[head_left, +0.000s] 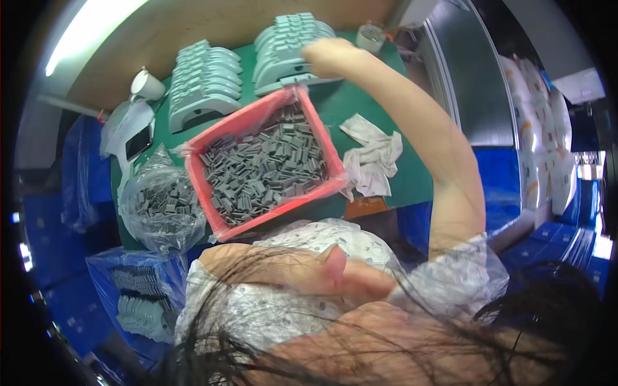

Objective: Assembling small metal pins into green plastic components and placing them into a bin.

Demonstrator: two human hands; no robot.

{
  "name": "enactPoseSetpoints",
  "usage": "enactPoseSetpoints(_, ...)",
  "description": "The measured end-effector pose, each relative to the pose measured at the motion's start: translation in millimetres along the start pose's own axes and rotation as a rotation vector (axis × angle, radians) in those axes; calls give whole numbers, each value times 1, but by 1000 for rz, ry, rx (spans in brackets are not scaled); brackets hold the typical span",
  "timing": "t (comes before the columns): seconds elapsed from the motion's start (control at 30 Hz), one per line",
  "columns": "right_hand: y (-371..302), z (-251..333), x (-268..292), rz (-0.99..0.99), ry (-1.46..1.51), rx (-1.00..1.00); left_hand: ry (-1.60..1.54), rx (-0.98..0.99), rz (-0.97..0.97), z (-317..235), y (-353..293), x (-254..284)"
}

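Note:
My right hand (pixel 329 55) reaches far across the green table (pixel 399 180) and closes over the top of a pale grey-green moulded part (pixel 290 55) in the right-hand stack. A second stack of the same parts (pixel 205 80) stands to its left. Nearer me sits a red tray (pixel 201 186), lined with clear plastic and full of small dark grey pieces (pixel 264 164). My left hand (pixel 338 276) lies low against my patterned clothing with the thumb raised. Nothing shows in it, and loose hair partly covers it.
A clear bag of grey pieces (pixel 161 202) lies left of the tray. A white mug (pixel 148 83), a phone (pixel 138 143) and a small cup (pixel 370 36) sit near the table's edges. Crumpled white cloth (pixel 373 154) lies right of the tray. Blue crates (pixel 138 302) surround the table.

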State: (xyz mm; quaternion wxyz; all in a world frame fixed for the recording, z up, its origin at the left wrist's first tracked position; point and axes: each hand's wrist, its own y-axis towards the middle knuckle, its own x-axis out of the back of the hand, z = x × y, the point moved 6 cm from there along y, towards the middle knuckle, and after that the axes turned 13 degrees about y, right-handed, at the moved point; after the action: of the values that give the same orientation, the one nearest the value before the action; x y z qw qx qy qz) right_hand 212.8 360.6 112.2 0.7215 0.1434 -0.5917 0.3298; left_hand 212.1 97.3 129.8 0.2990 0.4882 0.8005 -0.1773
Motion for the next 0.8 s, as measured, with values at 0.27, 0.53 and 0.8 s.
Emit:
enactPoseSetpoints(0.27,21,-91,-94,-239,260,-46,436,-140,-563,-20,-76,104)
enactPoseSetpoints(0.53,43,-109,-90,-98,639,-160,525,106,-1096,49,-179,166)
enactPoseSetpoints(0.8,57,-107,-97,-366,533,-299,540,52,-1070,53,-167,179)
